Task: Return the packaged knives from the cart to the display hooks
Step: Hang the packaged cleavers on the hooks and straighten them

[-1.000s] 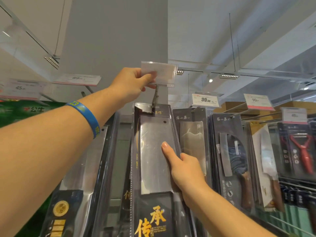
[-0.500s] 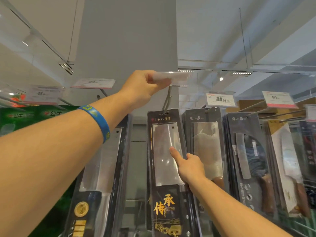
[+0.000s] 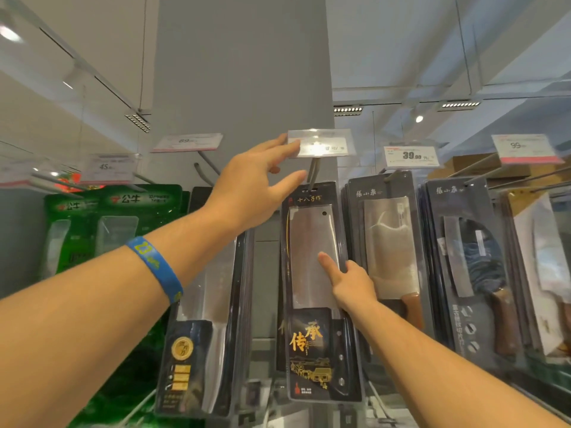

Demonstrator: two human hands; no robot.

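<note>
Here the knife pack [image 3: 306, 288] hangs upright from the hook [image 3: 314, 171], its top slot on the rod just under the clear price tag [image 3: 324, 145]. The right hand [image 3: 352, 285] holds the pack at its right edge: one straight digit lies flat on the blister over the cleaver blade, and the other fingers curl round the edge behind it. The left hand [image 3: 247, 193] is raised and spread wide, holding nothing. Its fingertips touch the left end of the price tag, and its thumb sits just below, beside the hook. A blue wristband [image 3: 154, 267] circles the left wrist. Another cleaver pack [image 3: 389, 242] hangs just to the right under a tag reading 39.00 [image 3: 412, 156]. A dark pack with a gold seal [image 3: 204, 335] hangs to the left, partly behind the left forearm. Green packs [image 3: 117, 217] hang further left.
</note>
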